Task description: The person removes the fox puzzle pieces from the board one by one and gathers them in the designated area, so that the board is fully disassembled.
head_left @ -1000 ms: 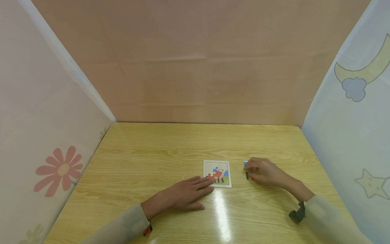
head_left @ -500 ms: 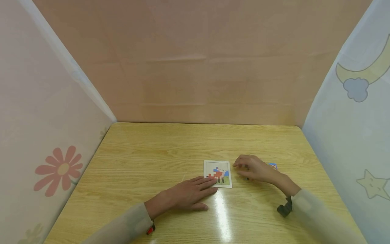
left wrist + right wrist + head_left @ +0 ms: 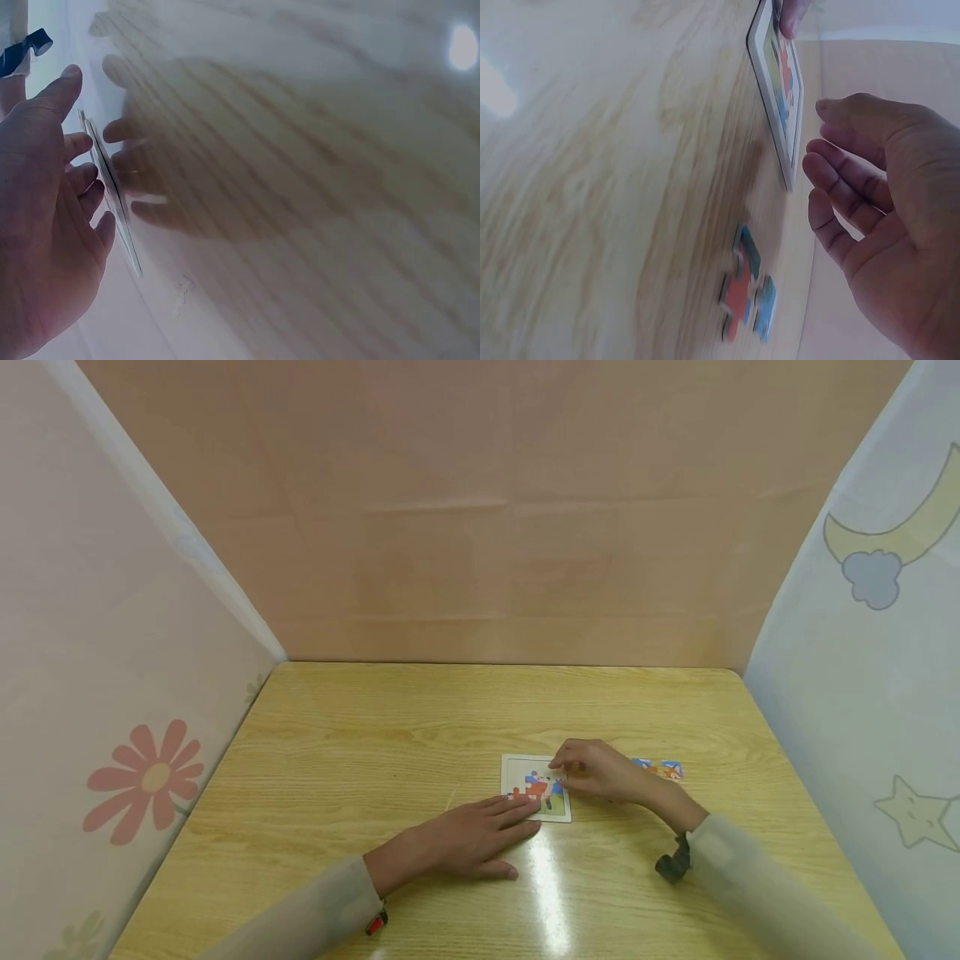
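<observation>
A small square puzzle board (image 3: 506,767) with a pale rim lies on the table, partly filled with red, blue and green pieces that show an animal. My left hand (image 3: 468,837) lies flat, its fingertips on the board's lower left part. At the board's right edge, my right hand (image 3: 600,772) hovers with loosely bent fingers and no piece visible between them. In the right wrist view its thumb (image 3: 847,112) and fingers stand beside the board (image 3: 786,161). Loose puzzle pieces (image 3: 670,769) lie right of the board, some hidden behind the right hand.
The wooden table (image 3: 360,718) has a back edge against a plain curtain (image 3: 480,527). Patterned curtains (image 3: 885,677) hang on both sides. A bright reflection (image 3: 550,893) shows on the table in front of the board.
My right hand has moved left from the loose pieces to the board's right edge, uncovering more pieces behind it. My left hand has slid slightly right over the board.
</observation>
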The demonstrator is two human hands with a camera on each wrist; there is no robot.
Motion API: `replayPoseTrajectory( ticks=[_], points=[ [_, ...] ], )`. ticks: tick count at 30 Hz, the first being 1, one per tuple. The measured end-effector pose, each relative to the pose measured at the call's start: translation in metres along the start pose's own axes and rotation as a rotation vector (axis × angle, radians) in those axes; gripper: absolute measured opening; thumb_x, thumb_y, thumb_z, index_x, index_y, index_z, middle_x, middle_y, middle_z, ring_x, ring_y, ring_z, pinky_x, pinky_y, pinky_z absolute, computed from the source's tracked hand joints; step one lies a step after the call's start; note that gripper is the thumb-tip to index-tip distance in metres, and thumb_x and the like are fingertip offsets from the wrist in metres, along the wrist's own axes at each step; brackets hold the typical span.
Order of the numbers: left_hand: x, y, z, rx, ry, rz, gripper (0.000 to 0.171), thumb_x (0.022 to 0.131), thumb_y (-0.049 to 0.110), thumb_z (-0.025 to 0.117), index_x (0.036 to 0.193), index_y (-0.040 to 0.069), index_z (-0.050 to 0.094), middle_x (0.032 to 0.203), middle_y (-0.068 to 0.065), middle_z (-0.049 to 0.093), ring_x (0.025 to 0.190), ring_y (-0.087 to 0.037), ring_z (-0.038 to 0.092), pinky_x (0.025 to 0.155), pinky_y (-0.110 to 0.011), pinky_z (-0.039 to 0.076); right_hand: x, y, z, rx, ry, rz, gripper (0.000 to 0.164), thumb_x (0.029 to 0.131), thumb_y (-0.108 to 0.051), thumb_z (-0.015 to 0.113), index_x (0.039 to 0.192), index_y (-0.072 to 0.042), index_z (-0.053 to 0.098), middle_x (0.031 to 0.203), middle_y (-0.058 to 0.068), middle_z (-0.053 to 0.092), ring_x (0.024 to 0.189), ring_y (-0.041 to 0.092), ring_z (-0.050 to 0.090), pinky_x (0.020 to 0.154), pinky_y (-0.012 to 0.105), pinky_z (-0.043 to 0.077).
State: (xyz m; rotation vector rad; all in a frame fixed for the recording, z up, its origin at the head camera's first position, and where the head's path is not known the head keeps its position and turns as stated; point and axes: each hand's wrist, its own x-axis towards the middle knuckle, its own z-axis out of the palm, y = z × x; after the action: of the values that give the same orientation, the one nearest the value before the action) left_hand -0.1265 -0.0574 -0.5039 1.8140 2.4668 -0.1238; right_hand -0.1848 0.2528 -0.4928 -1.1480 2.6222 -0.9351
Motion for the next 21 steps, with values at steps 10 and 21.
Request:
replayPoseTrajectory(
  ticks=[10,21],
  points=[
    [0.003,0.001,-0.003,-0.003,-0.009,0.004,0.073,0.112,0.058,0.035,0.168,0.012,0.03,0.177,-0.009,0.021,0.163,-0.023,0.02,0.132,-0.039,0.021,0.012,0.002,0.008,0.032,-0.007,-0.037,0.024,0.095,-0.005,0.076,0.119,-0.003,0.078,0.111,0.003,0.074,0.095,0.015,0.067,0.082,0.031,0.059],
    [0.005,0.001,-0.005,-0.017,-0.043,-0.004,0.073,0.113,0.058,0.032,0.169,0.012,0.027,0.177,-0.009,0.018,0.163,-0.024,0.018,0.133,-0.038,0.019,0.021,0.003,0.013,0.03,-0.04,-0.068,0.024,0.094,-0.007,0.08,0.116,0.001,0.077,0.109,0.007,0.072,0.096,0.018,0.068,0.084,0.031,0.061]
  ],
)
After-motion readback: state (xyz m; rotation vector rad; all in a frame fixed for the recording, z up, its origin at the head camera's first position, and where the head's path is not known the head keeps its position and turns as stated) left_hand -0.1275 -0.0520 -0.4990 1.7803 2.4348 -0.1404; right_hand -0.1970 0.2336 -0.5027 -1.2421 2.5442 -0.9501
